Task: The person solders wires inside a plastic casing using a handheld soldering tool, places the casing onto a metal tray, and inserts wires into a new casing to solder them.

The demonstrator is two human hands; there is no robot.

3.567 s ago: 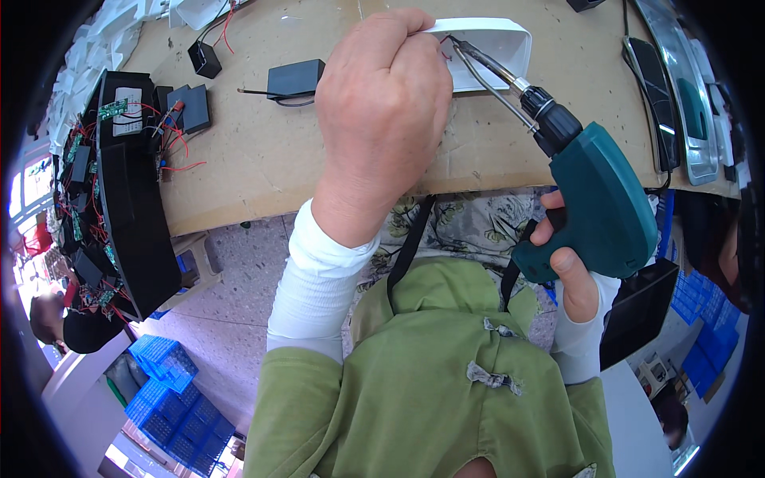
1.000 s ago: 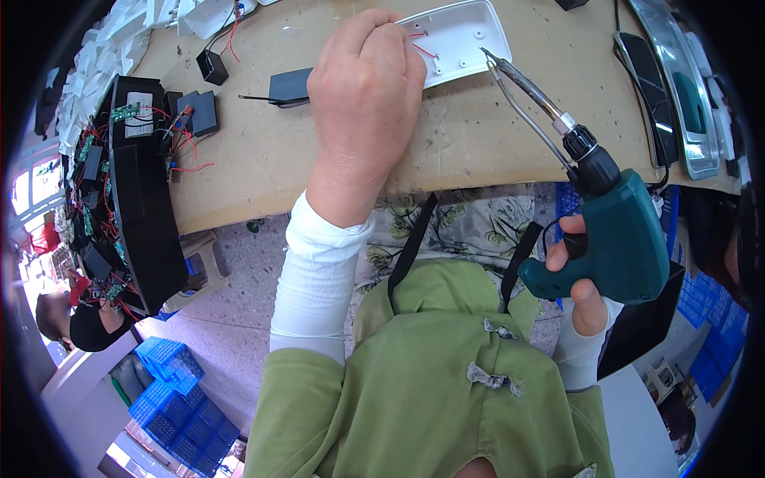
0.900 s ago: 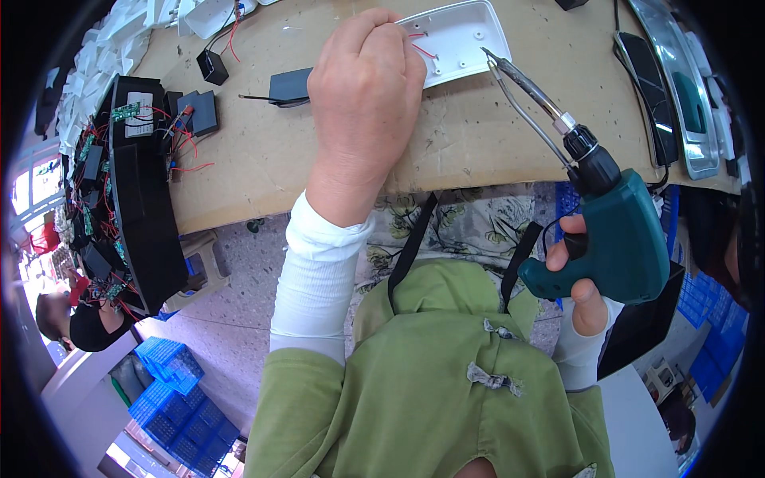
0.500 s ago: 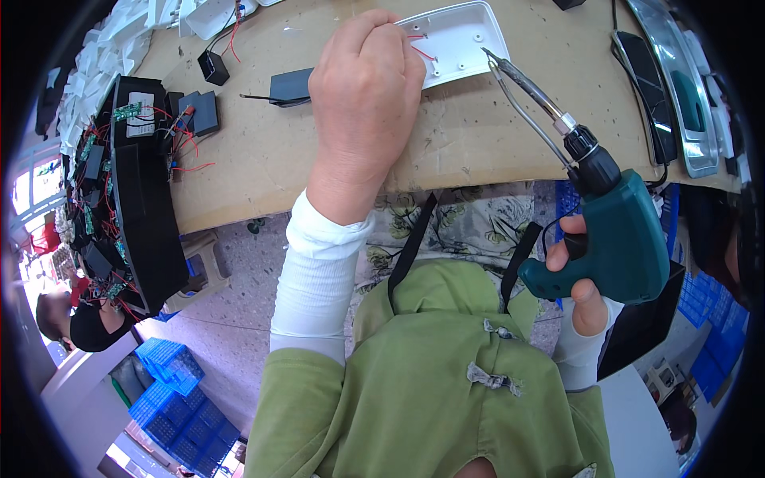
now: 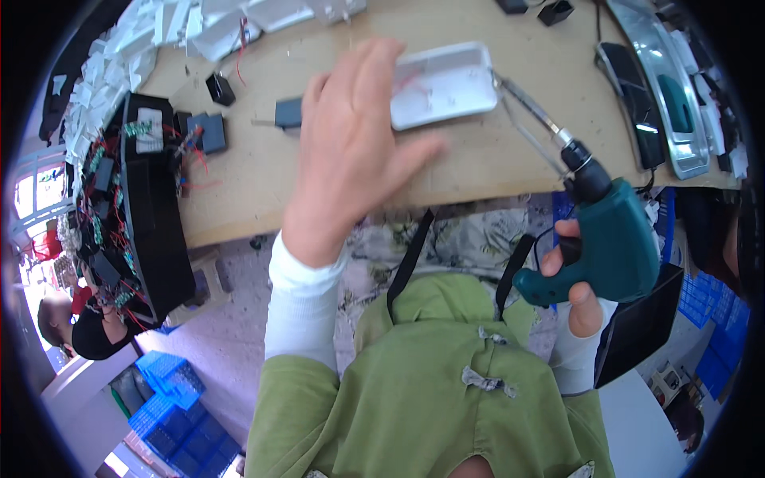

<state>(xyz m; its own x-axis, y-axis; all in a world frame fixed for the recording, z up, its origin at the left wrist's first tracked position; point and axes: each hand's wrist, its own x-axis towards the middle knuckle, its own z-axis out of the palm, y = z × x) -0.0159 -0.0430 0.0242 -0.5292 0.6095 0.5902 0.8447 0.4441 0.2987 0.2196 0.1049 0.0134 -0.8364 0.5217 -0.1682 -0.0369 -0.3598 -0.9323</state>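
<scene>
My right hand grips a green pistol-shaped soldering gun, with fingers around its handle and trigger. Its long metal tip points up and left, close to the right end of a white plastic housing; contact cannot be told. Red wires lie inside the housing's left part, partly hidden by my left hand. That hand is blurred, fingers stretched and thumb spread, over the housing's left end, with nothing seen in it. A dark grey block with a lead lies on the table just left of it.
A black bin of circuit boards and red wires stands at the left table edge. White plastic parts are heaped at the back left, near a small black box. At right lie a black device and a shiny metal tray.
My left hand has gone from a closed fist at the housing to spread fingers, turning and lowering slightly. The view has shifted a little; the soldering gun stays in my right hand.
</scene>
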